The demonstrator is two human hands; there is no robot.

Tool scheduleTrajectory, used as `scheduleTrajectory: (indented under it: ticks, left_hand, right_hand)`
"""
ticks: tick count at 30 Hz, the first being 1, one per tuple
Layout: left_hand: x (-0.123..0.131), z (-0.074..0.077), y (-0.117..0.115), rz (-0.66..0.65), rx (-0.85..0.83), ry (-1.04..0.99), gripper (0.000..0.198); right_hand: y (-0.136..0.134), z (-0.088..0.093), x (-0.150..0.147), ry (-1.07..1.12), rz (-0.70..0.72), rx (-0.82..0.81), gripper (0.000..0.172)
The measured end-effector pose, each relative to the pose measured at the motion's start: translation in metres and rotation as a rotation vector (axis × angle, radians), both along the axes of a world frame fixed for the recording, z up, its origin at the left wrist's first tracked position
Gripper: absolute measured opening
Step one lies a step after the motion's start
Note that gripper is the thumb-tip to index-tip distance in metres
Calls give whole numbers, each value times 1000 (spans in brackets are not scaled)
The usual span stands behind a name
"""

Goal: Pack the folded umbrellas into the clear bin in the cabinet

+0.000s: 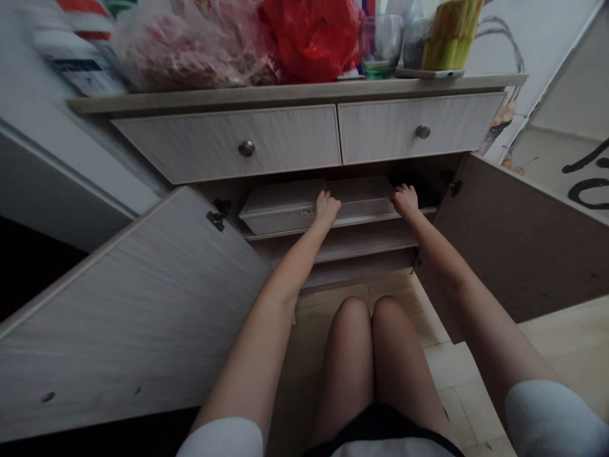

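Note:
Two pale shoebox-like boxes lie side by side on the top shelf inside an open cabinet. My left hand (328, 207) is closed at the left end of the right-hand box (361, 192), where it meets the left-hand box (278, 209). At the other end of that right-hand box, my right hand (406, 200) is closed on its edge. Both sets of fingertips are partly hidden. A small label shows on the left-hand box's front, beside my left hand. Dark shapes, too dim to name, sit behind my right hand.
The left door (143, 304) and right door (523, 241) stand swung open around my arms. Two drawers with round knobs (246, 148) are above the opening. A red plastic bag (314, 38), a glass (380, 47) and a yellow container (450, 38) crowd the top. Lower shelves (366, 242) show below.

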State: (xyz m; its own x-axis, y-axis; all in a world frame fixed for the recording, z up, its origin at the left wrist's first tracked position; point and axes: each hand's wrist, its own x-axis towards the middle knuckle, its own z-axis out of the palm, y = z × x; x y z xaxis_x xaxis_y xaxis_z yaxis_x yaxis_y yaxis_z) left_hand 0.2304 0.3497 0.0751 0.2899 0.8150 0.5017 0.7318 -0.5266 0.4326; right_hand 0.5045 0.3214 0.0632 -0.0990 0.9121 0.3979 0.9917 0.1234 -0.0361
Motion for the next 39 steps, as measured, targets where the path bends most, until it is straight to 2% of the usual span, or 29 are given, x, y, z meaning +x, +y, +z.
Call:
scheduleTrajectory:
  ticks: [5,8,10,14,18,24,26,29,32,35,37,39]
  left_hand:
    - [-7,-2,5,-7,-9,264,30]
    - [-9,0,-1,-33,55,401,33]
    - [-10,2,-11,-50,106,422,31]
    - [-17,1,-55,-96,212,376,25]
    - [-35,-7,-127,-178,306,315,24]
    - [-72,-37,-234,-178,341,267,19]
    - [-83,-51,-261,-170,343,250,18]
    - [-95,-75,-293,-132,353,221,19]
    - [-104,-99,-314,-91,302,168,20]
    - [-110,-118,-324,-48,182,65,20]
    - [-111,-128,-324,-19,83,-64,22]
    - [-107,-136,-319,33,-27,-278,35]
  right_hand:
    - [-4,8,7,-172,-13,-67,29]
    - [-15,16,17,-183,-15,-45,27]
    - [-27,20,27,-182,-11,-15,28]
    - [-73,26,46,-179,28,69,30]
    - [-147,17,53,-161,129,105,26]
    - [-261,-20,33,-92,295,78,20]
    - [-284,-34,23,-65,320,66,19]
    - [-304,-51,7,-25,356,51,16]
    - [-310,-61,-4,11,397,49,15]
    - [-311,-62,-9,22,422,42,18]
    - [-310,-61,-11,17,447,22,20]
    - [-309,-61,-12,6,460,-8,21]
